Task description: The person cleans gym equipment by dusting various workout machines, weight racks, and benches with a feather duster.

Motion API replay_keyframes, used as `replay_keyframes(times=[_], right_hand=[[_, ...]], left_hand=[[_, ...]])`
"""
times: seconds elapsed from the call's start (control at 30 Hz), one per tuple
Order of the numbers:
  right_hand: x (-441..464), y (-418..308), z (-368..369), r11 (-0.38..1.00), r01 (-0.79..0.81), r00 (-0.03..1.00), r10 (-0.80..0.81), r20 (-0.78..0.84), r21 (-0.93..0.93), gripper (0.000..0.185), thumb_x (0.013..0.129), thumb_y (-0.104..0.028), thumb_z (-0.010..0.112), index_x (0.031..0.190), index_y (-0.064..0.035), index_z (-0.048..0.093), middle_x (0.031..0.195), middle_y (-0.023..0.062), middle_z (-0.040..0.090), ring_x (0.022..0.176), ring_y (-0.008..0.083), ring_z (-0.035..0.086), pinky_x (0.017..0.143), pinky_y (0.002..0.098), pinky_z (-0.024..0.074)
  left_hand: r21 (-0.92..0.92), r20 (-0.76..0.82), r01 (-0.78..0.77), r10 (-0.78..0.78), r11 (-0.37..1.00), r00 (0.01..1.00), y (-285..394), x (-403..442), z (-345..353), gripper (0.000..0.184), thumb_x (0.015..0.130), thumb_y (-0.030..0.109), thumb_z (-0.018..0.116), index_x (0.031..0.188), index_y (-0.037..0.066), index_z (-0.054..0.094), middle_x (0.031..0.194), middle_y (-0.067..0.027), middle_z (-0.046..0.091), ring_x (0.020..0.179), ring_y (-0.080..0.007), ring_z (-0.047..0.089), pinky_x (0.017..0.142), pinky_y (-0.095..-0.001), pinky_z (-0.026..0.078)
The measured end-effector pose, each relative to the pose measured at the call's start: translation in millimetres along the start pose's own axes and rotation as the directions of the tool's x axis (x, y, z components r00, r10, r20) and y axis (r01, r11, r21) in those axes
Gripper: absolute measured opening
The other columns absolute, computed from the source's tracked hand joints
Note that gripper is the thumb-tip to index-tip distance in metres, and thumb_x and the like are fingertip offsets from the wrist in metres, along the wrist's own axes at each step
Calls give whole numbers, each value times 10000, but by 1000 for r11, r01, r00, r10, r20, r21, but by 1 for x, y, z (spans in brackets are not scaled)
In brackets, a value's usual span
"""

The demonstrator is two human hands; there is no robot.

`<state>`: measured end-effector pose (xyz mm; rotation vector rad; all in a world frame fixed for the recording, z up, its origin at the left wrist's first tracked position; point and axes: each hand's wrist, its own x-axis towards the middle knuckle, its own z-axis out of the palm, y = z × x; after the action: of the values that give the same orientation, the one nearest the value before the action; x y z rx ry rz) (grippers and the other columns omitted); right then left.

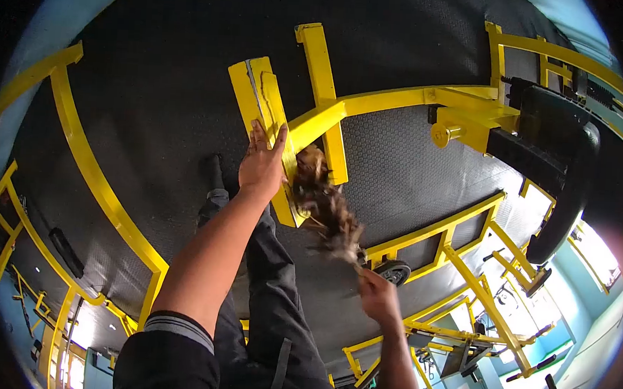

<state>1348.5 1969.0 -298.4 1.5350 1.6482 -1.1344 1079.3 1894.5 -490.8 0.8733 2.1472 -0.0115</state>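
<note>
My right hand point(379, 297) is closed around the handle of a brown feather duster point(330, 213). The duster's feathers are blurred and lie against the near side of a yellow metal plate point(250, 93), part of a gym machine. Resting on that plate is my left hand point(262, 162), its fingers stretched out and the thumb apart. A dark seam runs along the plate's upper part. Just beyond, a second yellow bar point(321, 75) joins the machine's curved yellow beam point(387, 102).
Black textured matting point(163, 67) covers the floor. A black padded part point(553, 151) of the machine stands at right. Yellow frames stand on both sides, including a long curved one point(81, 147) at left. A black weight plate point(394, 272) sits near my right hand.
</note>
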Motion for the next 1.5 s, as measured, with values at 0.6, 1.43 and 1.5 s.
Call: replay_keyframes(times=[0.6, 1.43, 1.5], right_hand=[[82, -128, -12, 940, 338, 934, -341, -109, -45, 190, 845, -106, 527, 1012, -32, 579, 741, 203, 571, 690, 325, 596, 615, 341, 439], [-102, 94, 73, 923, -218, 952, 272, -140, 317, 265, 849, -76, 481, 1059, 2, 622, 961, 141, 680, 877, 234, 639, 774, 343, 488], [-91, 75, 130, 892, -191, 974, 225, -36, 410, 285, 852, -77, 474, 1077, 26, 615, 1008, 166, 669, 941, 231, 626, 826, 324, 473]], left_hand=[[-153, -161, -71, 46, 986, 986, -14, -9, 5, 950, 665, 284, 802, 1423, 185, 238, 1448, -233, 259, 1285, -348, 385, 1053, -364, 363], [-263, -79, -606, 609, 751, 789, -38, -113, 15, 455, 775, 193, 622, 1193, 46, 517, 1173, -126, 542, 1101, -297, 505, 944, -406, 413], [-218, -4, -621, 636, 753, 772, -34, -111, 18, 518, 776, 207, 616, 1253, 49, 490, 1223, -136, 514, 1145, -298, 476, 985, -409, 381]])
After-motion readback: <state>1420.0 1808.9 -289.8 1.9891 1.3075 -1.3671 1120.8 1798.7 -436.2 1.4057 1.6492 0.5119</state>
